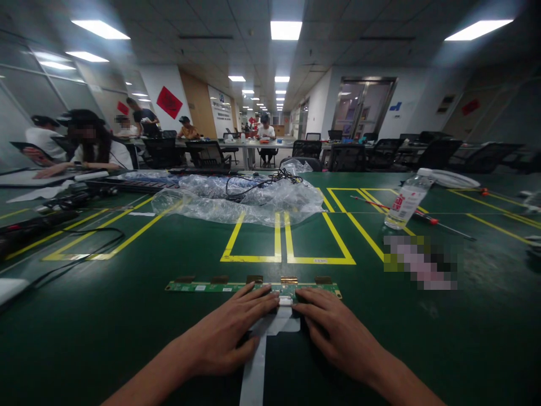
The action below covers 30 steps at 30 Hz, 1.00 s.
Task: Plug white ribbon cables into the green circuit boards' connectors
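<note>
A long, narrow green circuit board (198, 287) lies crosswise on the green table, with several brown flex tabs along its far edge. At its middle, a white flat ribbon cable (253, 366) meets a pale connector (285, 301) and runs back toward me. My left hand (232, 321) rests with fingers stretched over the board and the connector's left side, thumb apart near the cable. From the other side, my right hand (332, 321) lays its outstretched fingertips on the board beside the connector's right end. Neither hand appears closed around anything.
Crumpled clear plastic wrap (253, 197) with black cables (270, 183) lies beyond the board. A bottle (408, 200) and a long screwdriver (443, 225) are to the right. Black equipment (38, 223) with cords occupies the left. A person (95, 141) sits across at the left.
</note>
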Each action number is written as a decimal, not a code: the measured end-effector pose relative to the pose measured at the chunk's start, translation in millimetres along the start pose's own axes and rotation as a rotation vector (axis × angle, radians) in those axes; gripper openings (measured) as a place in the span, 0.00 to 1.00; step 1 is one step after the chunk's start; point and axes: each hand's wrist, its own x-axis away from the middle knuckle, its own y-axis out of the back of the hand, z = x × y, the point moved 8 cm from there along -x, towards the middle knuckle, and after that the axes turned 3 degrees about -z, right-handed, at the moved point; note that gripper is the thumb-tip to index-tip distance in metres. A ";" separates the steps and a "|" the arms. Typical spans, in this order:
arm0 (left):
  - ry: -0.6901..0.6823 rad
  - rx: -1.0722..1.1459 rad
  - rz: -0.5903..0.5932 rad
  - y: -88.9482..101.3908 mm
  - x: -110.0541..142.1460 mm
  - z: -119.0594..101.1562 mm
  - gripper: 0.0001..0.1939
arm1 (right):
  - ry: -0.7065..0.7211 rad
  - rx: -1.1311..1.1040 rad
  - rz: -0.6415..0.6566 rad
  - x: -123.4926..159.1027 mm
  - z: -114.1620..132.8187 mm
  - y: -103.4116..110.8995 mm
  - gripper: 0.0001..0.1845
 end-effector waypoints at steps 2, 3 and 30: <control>0.001 0.002 0.007 -0.8 -0.1 0.9 0.39 | 0.016 0.001 -0.023 -0.8 0.1 0.5 0.26; -0.001 0.003 0.012 -1.2 -0.2 1.3 0.38 | 0.024 0.008 -0.027 -1.2 0.5 -0.1 0.27; -0.009 -0.097 -0.054 0.1 -2.3 4.1 0.32 | 0.016 0.135 0.002 -2.4 6.7 -5.6 0.26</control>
